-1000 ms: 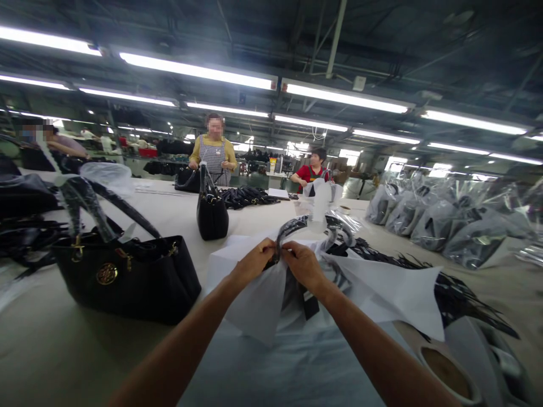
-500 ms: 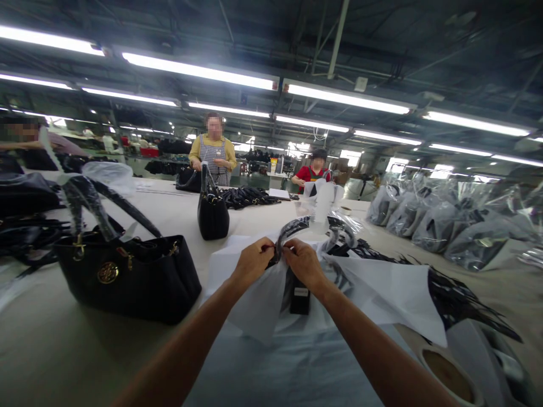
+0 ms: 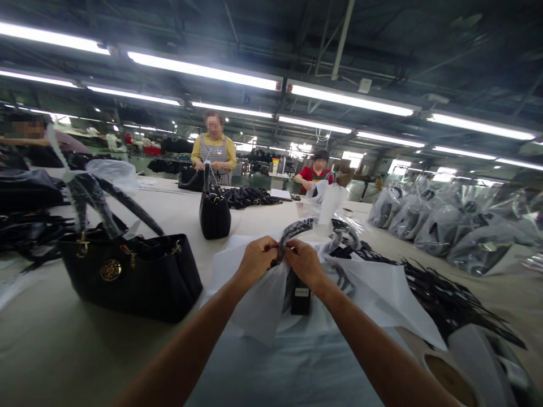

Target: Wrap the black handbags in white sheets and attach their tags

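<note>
In front of me sits a handbag covered by a thin white wrapping sheet [image 3: 261,305], its plastic-wrapped handle [image 3: 294,228] arching up through it. My left hand [image 3: 257,259] is closed, thumb and fingers pinching at the left foot of that handle. Just across from it my right hand [image 3: 306,263] pinches the same spot, fingertips almost meeting the left ones. What exactly lies between the fingertips is hidden. Below my right hand hangs a black tag [image 3: 301,301] with a white label. To the left stands an unwrapped black handbag [image 3: 139,282] with a gold emblem.
A smaller black handbag [image 3: 215,216] stands farther back, near a pile of black straps [image 3: 250,196]. More black straps [image 3: 445,299] lie at right, near a roll [image 3: 449,376]. Plastic-bagged handbags [image 3: 436,226] line the right side. Two people [image 3: 214,150] work across the table.
My hands stay pinched at the handle's foot with little movement. On the right, the sheet's edge has dropped inward, showing more black straps. The view has shifted slightly.
</note>
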{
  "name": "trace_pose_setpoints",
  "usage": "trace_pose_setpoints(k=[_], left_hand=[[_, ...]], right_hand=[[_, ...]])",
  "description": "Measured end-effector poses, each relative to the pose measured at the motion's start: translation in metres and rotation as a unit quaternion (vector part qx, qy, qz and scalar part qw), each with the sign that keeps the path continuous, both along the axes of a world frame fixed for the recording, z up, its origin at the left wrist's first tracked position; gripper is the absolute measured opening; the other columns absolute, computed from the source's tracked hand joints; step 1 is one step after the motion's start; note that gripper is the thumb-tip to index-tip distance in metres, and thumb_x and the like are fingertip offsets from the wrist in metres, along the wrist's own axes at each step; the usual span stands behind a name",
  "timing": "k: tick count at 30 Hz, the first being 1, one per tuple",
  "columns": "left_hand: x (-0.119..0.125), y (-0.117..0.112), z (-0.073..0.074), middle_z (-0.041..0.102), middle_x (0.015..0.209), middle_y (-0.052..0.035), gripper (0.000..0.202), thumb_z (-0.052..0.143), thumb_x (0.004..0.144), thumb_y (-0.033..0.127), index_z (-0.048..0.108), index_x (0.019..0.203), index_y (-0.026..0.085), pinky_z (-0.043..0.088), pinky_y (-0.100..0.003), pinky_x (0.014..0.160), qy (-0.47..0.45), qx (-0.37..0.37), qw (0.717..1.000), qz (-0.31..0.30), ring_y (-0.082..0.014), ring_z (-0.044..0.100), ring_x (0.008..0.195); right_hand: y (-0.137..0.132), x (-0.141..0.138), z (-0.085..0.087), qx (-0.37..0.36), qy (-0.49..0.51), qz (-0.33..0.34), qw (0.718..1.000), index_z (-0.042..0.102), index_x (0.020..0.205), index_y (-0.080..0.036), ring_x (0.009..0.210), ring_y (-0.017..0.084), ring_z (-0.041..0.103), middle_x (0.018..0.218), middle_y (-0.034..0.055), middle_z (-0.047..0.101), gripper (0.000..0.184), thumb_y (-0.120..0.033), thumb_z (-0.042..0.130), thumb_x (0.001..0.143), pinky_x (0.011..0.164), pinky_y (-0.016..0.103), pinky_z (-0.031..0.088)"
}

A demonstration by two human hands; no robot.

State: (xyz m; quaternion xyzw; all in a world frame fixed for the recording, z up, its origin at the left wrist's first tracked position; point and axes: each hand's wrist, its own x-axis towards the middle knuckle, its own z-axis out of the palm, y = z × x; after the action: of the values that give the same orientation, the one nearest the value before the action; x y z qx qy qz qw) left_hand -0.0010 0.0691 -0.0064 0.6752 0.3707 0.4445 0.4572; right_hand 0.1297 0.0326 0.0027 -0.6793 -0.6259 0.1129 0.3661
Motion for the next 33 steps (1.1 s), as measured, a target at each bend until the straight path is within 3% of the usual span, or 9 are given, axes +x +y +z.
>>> trace_pose_setpoints(k=[6,11,14,17,20,23,27,30,33], left_hand=[[-0.008,0.002,-0.004,0.052,0.046,0.0038,0.015,0.062,0.058,0.026,0.064,0.067,0.013,0.031,-0.021,0.047,-0.089,-0.044,0.995,-0.026,-0.0079,0.043,0.044],[-0.022,0.006,-0.008,0.068,0.071,-0.0038,0.017,0.069,0.053,0.026,0.065,0.064,0.013,0.039,-0.024,0.057,-0.159,-0.097,0.979,-0.084,-0.0084,0.048,0.052],[-0.027,0.004,-0.009,0.070,0.081,-0.0054,0.011,0.067,0.056,0.024,0.061,0.057,0.015,0.045,-0.029,0.074,-0.189,-0.099,0.970,-0.117,-0.0147,0.057,0.071],[-0.028,0.001,-0.010,0.069,0.087,-0.0053,0.010,0.064,0.060,0.025,0.060,0.057,0.016,0.043,-0.032,0.089,-0.193,-0.072,0.967,-0.147,-0.0211,0.059,0.094],[-0.027,0.000,-0.012,0.067,0.081,-0.0053,0.018,0.063,0.066,0.031,0.059,0.057,0.016,0.043,-0.033,0.089,-0.194,-0.045,0.972,-0.125,-0.0211,0.059,0.090],[-0.026,-0.002,-0.014,0.064,0.073,-0.0033,0.021,0.059,0.069,0.035,0.057,0.059,0.016,0.044,-0.030,0.082,-0.170,-0.012,0.981,-0.096,-0.0184,0.058,0.080],[-0.025,-0.008,-0.018,0.057,0.064,0.0007,0.012,0.056,0.072,0.028,0.057,0.064,0.019,0.040,-0.027,0.068,0.029,0.114,0.993,-0.011,-0.0153,0.052,0.069],[-0.022,-0.015,-0.026,0.059,0.069,-0.0004,0.009,0.057,0.074,0.020,0.058,0.065,0.020,0.038,-0.026,0.066,0.171,0.262,0.949,0.039,-0.0154,0.053,0.073],[-0.019,-0.019,-0.036,0.061,0.077,-0.0021,0.007,0.058,0.079,0.018,0.060,0.072,0.019,0.038,-0.027,0.066,0.262,0.359,0.894,0.058,-0.0165,0.053,0.078]], right_hand=[[-0.001,0.001,-0.003,0.006,-0.009,-0.003,1.000,0.064,0.085,-0.019,0.057,0.013,0.052,0.060,-0.0016,0.059,0.017,-0.024,0.048,0.082,0.057,0.023,0.036],[-0.004,0.004,-0.006,-0.009,0.122,0.038,0.992,0.055,0.085,-0.019,0.049,0.011,0.051,0.054,-0.0066,0.051,0.012,-0.027,0.050,0.077,0.052,0.023,0.038],[-0.007,0.007,-0.010,0.000,0.225,0.090,0.970,0.052,0.081,-0.020,0.048,0.011,0.052,0.053,-0.0081,0.051,0.014,-0.031,0.054,0.072,0.051,0.022,0.040],[-0.010,0.009,-0.015,0.026,0.236,0.106,0.966,0.054,0.075,-0.021,0.049,0.011,0.051,0.053,-0.0077,0.050,0.013,-0.033,0.055,0.071,0.053,0.022,0.041],[-0.013,0.008,-0.018,0.054,0.152,0.071,0.984,0.060,0.080,-0.021,0.053,0.012,0.053,0.058,-0.0053,0.055,0.014,-0.031,0.050,0.077,0.056,0.023,0.043],[-0.016,0.005,-0.015,0.068,-0.001,0.046,0.997,0.065,0.089,-0.021,0.066,0.014,0.059,0.073,0.0000,0.064,0.022,-0.025,0.044,0.085,0.064,0.024,0.044],[-0.023,-0.002,-0.008,0.007,-0.233,0.019,0.972,0.067,0.095,-0.021,0.081,0.017,0.063,0.091,0.0068,0.067,0.027,-0.020,0.041,0.090,0.069,0.024,0.042],[-0.028,-0.006,-0.005,-0.031,-0.324,0.025,0.945,0.065,0.106,-0.020,0.080,0.018,0.063,0.096,0.0097,0.067,0.032,-0.018,0.037,0.092,0.069,0.025,0.044],[-0.035,-0.006,-0.009,-0.030,-0.334,0.049,0.941,0.059,0.120,-0.019,0.085,0.020,0.064,0.100,0.0123,0.066,0.039,-0.010,0.035,0.090,0.074,0.028,0.047]])
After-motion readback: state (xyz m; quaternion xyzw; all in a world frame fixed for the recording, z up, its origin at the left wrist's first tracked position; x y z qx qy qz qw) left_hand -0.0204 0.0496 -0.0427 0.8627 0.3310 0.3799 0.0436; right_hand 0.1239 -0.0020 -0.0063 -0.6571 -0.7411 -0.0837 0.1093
